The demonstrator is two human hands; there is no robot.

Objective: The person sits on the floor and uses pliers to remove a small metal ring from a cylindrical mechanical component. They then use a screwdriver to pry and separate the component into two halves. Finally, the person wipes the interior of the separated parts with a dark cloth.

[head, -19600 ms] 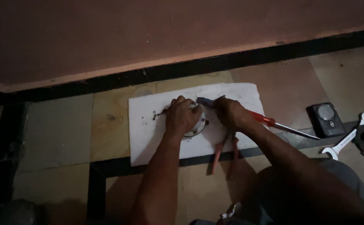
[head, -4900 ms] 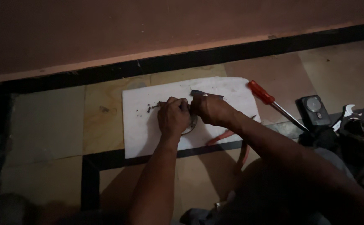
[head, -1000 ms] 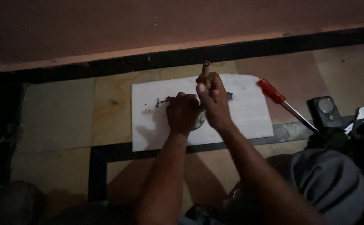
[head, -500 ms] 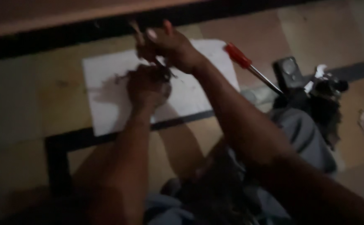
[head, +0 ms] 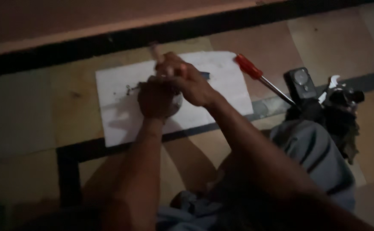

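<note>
1. The left hand point(head: 155, 99) presses down on a small round metal part point(head: 175, 102) lying on a white sheet point(head: 118, 115) spread over the tiled floor point(head: 28, 115). Its fingers are curled around the part, closed on it; most of the part is hidden under the hand.

2. The right hand point(head: 186, 79) sits just at the left hand's one o'clock, touching it. Its fingers are wrapped around a slim tool handle point(head: 155, 50) that sticks up toward twelve o'clock. The tool's working end is hidden between the hands, so I cannot tell its kind.

3. By my reading, the step in hand is working the tool into the round part while the other hand steadies it on the sheet. The part lies near the sheet's middle, at the floor's black border line's twelve o'clock.

4. The next move seems to call for a firm hold on the part so that it does not slip or spin, and for steady pressure along the tool's axis; a slip could drive the tip toward the left hand.

5. At three o'clock of the hands, well apart, lies a red-handled screwdriver point(head: 255, 72), half on the sheet. Further toward three o'clock sit a small dark box with a round dial point(head: 300, 81) and a dark heap of metal parts point(head: 341, 96).
</note>
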